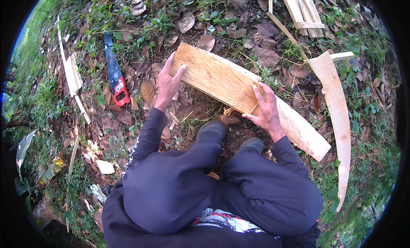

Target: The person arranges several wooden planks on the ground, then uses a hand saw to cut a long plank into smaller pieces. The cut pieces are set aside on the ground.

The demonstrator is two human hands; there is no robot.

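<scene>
A thick, light-brown wooden board lies slantwise in front of my shoes. My left hand grips its left end, thumb on the top face and fingers along the end edge. At the board's right end my right hand is closed on it, with the thumb by the near edge and the fingers over the top. A paler wooden plank shows from under the board, running to the lower right. How the two pieces touch is hidden beneath the board.
On the leafy ground at left lies a handsaw with a blue blade and red handle. A long curved plank lies at right. Bundled wood strips sit at the far right, and thin sticks with a pale wood piece at far left.
</scene>
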